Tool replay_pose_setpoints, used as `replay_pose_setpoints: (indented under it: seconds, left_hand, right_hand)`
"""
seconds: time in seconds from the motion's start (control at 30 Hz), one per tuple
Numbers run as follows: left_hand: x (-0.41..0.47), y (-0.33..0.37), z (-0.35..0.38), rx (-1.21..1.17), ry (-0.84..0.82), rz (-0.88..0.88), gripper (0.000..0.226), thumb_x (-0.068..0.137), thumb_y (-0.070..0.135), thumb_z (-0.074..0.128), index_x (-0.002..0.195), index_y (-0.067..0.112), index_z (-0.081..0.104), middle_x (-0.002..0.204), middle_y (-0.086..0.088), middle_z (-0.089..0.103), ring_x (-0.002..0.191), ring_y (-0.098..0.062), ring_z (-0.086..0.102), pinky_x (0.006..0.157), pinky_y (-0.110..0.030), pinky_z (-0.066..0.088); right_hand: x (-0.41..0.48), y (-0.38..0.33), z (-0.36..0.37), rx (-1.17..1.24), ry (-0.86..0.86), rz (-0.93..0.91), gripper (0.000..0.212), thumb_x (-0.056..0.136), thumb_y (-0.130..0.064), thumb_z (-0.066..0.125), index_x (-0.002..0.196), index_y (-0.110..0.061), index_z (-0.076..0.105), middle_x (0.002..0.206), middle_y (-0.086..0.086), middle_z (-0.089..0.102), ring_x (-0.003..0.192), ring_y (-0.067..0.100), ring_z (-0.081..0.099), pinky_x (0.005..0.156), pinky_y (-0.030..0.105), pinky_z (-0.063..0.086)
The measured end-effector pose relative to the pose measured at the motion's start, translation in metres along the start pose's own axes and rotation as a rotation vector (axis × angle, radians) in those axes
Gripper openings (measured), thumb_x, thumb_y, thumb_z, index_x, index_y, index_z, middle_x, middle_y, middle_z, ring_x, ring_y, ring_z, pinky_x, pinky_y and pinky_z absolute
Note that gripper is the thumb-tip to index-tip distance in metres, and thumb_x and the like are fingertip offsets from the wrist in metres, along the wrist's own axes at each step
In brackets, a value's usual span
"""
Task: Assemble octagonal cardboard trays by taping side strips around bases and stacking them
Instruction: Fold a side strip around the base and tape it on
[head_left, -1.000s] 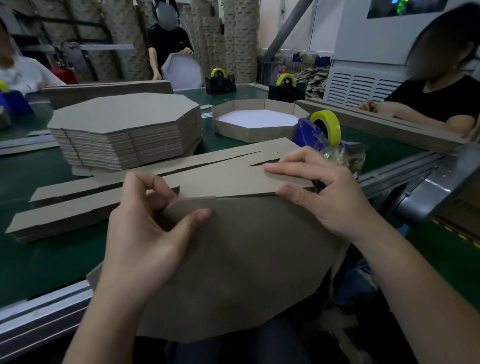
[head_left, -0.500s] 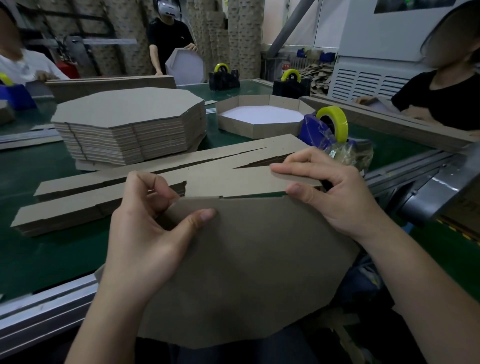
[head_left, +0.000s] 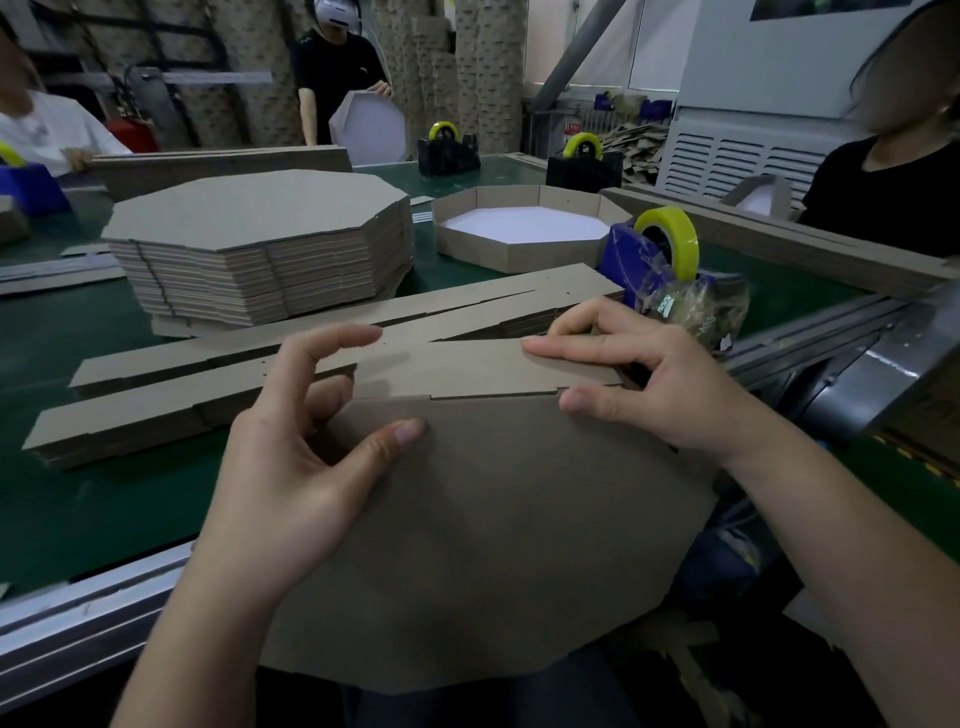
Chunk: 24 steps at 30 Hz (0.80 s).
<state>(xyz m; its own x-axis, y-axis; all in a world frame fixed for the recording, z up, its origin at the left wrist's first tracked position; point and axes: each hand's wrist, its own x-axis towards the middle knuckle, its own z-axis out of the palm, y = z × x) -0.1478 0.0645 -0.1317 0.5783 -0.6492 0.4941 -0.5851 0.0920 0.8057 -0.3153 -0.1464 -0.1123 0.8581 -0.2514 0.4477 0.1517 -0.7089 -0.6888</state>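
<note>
In the head view, one octagonal base (head_left: 493, 545) was held at 6 o'clock over the lap, its left edge hidden by the forearm. It was pinched by the left hand (head_left: 291, 467), thumb on its face, lower fingers concealed behind, index raised and curled. The right hand (head_left: 654, 384) was clamped on one side strip (head_left: 467, 364) along the base's far edge, index above, thumb below, other fingers hidden. Two strip piles (head_left: 156, 410) were counted at 9 o'clock, one stack of bases (head_left: 260, 244) at 11, one finished tray (head_left: 524, 228) at 12. One blue tape dispenser (head_left: 665, 249) was seen at 1 o'clock, two black dispensers (head_left: 447, 148) beyond, and a fourth dispenser (head_left: 26, 179) cut off at 10.
</note>
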Motion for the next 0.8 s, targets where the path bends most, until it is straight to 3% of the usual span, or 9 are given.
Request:
replay_pose_setpoints:
  seconds: [0.07,0.1,0.17,0.3,0.37,0.47,0.53,0.6,0.8]
  left_hand:
    - [0.000,0.000,-0.001,0.011,-0.043,0.015,0.056,0.069,0.041,0.083,0.115,0.053,0.054,0.096,0.006,0.069,0.096,0.003,0.062,0.074,-0.027,0.054]
    - [0.001,0.000,-0.002,0.022,-0.072,0.035,0.052,0.072,0.041,0.081,0.116,0.052,0.056,0.099,0.009,0.068,0.098,0.002,0.062,0.079,-0.030,0.053]
    - [0.003,0.001,-0.001,0.091,-0.124,0.092,0.042,0.079,0.037,0.070,0.118,0.048,0.061,0.096,0.000,0.066,0.090,-0.017,0.060,0.078,-0.033,0.049]
    - [0.007,0.010,-0.002,0.406,-0.053,0.227,0.030,0.083,0.047,0.058,0.112,0.043,0.064,0.108,-0.005,0.046,0.103,-0.019,0.041,0.090,-0.014,0.031]
    - [0.013,0.020,-0.004,0.586,-0.097,0.299,0.033,0.086,0.052,0.050,0.113,0.042,0.066,0.128,-0.003,0.044,0.118,-0.024,0.037,0.102,-0.025,0.028]
    - [0.030,0.035,0.000,0.672,-0.360,0.339,0.043,0.088,0.055,0.037,0.121,0.043,0.062,0.131,0.007,0.054,0.124,-0.015,0.046,0.112,-0.047,0.027]
    - [0.040,0.041,0.009,0.690,-0.502,0.324,0.045,0.089,0.059,0.033,0.126,0.049,0.055,0.128,0.012,0.057,0.120,-0.011,0.050,0.109,-0.044,0.034]
    - [0.045,0.044,0.020,0.721,-0.540,0.327,0.040,0.094,0.063,0.029,0.128,0.057,0.047,0.126,0.016,0.055,0.115,-0.009,0.050,0.093,-0.037,0.045]
    - [0.050,0.037,0.031,0.780,-0.545,0.372,0.048,0.086,0.072,0.011,0.127,0.069,0.035,0.122,0.016,0.048,0.112,-0.006,0.043,0.081,-0.026,0.039]
  right_hand:
    - [0.000,0.002,-0.001,-0.007,-0.012,-0.012,0.051,0.077,-0.028,0.070,0.125,-0.016,0.058,0.108,0.011,0.057,0.107,0.014,0.054,0.099,0.026,0.042]
    - [0.000,0.002,-0.001,-0.014,-0.011,-0.017,0.052,0.077,-0.029,0.070,0.126,-0.015,0.058,0.108,0.011,0.057,0.106,0.012,0.054,0.099,0.024,0.042]
    - [-0.001,0.004,-0.001,-0.026,-0.009,-0.018,0.052,0.077,-0.028,0.070,0.126,-0.014,0.058,0.108,0.011,0.057,0.104,0.008,0.053,0.097,0.022,0.041]
    - [-0.001,0.006,-0.001,-0.058,-0.016,-0.025,0.052,0.079,-0.026,0.068,0.127,-0.012,0.057,0.109,0.009,0.056,0.100,-0.002,0.051,0.093,0.015,0.037]
    - [-0.002,0.007,-0.002,-0.061,-0.018,-0.023,0.052,0.079,-0.026,0.068,0.127,-0.012,0.057,0.110,0.008,0.056,0.100,-0.003,0.051,0.093,0.014,0.037]
    - [-0.002,0.008,-0.002,-0.038,-0.021,-0.012,0.053,0.079,-0.029,0.068,0.128,-0.013,0.056,0.111,0.007,0.056,0.104,0.000,0.052,0.095,0.018,0.039]
    - [-0.001,0.009,-0.001,-0.027,-0.016,-0.007,0.054,0.078,-0.032,0.068,0.127,-0.012,0.056,0.111,0.007,0.057,0.109,0.009,0.054,0.098,0.025,0.042]
    - [-0.001,0.011,-0.001,-0.025,-0.010,-0.006,0.053,0.079,-0.026,0.070,0.128,-0.011,0.057,0.111,0.009,0.057,0.112,0.016,0.054,0.101,0.030,0.043]
    - [-0.008,0.021,-0.002,0.034,0.011,0.014,0.050,0.081,-0.017,0.070,0.129,-0.016,0.057,0.116,0.010,0.056,0.116,0.018,0.053,0.103,0.031,0.042]
